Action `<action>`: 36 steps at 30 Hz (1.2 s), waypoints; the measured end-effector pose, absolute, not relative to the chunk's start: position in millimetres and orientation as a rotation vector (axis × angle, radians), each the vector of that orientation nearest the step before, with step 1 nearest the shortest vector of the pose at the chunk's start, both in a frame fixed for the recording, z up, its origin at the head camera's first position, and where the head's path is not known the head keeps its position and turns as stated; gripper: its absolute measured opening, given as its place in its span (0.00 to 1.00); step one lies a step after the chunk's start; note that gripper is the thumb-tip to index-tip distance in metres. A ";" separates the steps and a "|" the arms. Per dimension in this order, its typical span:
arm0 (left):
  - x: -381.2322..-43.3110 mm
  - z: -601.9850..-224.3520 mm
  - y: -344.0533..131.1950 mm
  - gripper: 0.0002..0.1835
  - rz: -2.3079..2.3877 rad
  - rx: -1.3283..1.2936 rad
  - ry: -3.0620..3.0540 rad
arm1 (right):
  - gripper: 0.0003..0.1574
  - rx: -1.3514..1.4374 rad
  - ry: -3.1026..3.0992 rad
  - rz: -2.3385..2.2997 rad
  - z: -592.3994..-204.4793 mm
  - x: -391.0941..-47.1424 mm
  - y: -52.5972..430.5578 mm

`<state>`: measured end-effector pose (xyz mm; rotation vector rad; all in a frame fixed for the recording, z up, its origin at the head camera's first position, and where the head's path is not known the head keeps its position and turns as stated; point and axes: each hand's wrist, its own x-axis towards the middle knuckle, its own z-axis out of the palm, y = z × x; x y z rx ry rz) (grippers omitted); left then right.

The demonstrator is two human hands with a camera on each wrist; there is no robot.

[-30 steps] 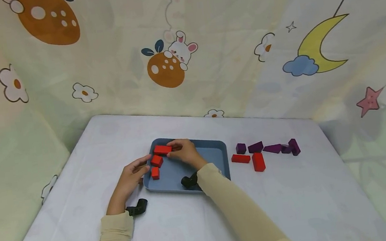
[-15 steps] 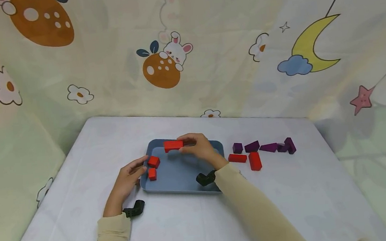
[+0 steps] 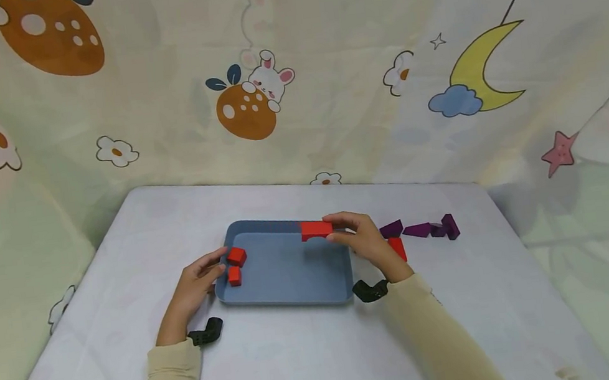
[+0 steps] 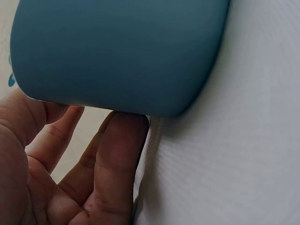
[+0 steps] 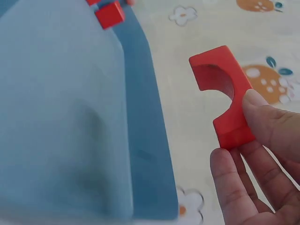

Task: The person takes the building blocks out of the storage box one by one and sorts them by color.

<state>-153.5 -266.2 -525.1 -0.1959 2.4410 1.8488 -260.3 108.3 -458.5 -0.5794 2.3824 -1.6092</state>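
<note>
My right hand [image 3: 363, 236] pinches a red arch block [image 3: 316, 229] at one end, thumb against fingers. The block is held above the back right of the blue-grey tray [image 3: 295, 302]; its half-round cutout shows in the right wrist view. My left hand [image 3: 194, 287] holds the tray's left edge, with fingertips at the rim; in the left wrist view the fingers [image 4: 117, 154] meet the tray's outer wall [image 4: 117, 61]. Inside the tray, by its left wall, lie two small red blocks, one farther back [image 3: 237, 256] and one nearer [image 3: 235, 276].
Right of the tray, several purple blocks [image 3: 417, 231] lie in a row on the white tablecloth [image 3: 301, 359]. A red block [image 3: 397, 248] is partly hidden behind my right hand. A patterned curtain [image 3: 171, 105] hangs behind the table.
My right hand has lifted the red arch block from the tray's back left corner and carried it to the right. The left hand stays at the tray's edge.
</note>
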 end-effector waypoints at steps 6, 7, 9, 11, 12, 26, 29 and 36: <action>-154.1 -525.8 -266.8 0.30 1.839 -0.187 2.446 | 0.29 -0.506 2.459 -1.588 -457.9 -254.6 153.4; -154.0 -525.7 -267.1 0.30 1.834 -0.188 2.454 | 0.29 -0.495 2.473 -1.579 -457.3 -254.0 161.0; -153.7 -526.0 -267.6 0.30 1.827 -0.193 2.454 | 0.29 -0.468 2.505 -1.555 -455.7 -253.3 175.9; -153.4 -525.8 -267.7 0.30 1.824 -0.197 2.454 | 0.29 -0.451 2.534 -1.528 -454.3 -253.1 191.5; -153.3 -525.7 -267.7 0.30 1.822 -0.196 2.455 | 0.29 -0.457 2.550 -1.512 -454.3 -253.4 199.7; -154.1 -527.1 -267.7 0.29 1.798 -0.226 2.474 | 0.27 -0.320 2.715 -1.456 -472.4 -247.3 281.7; -153.8 -526.8 -267.5 0.29 1.806 -0.226 2.472 | 0.27 -0.273 2.730 -1.443 -479.3 -247.9 289.8; -155.4 -526.9 -266.7 0.29 1.829 -0.201 2.456 | 0.27 -0.157 2.715 -1.406 -493.6 -251.6 300.3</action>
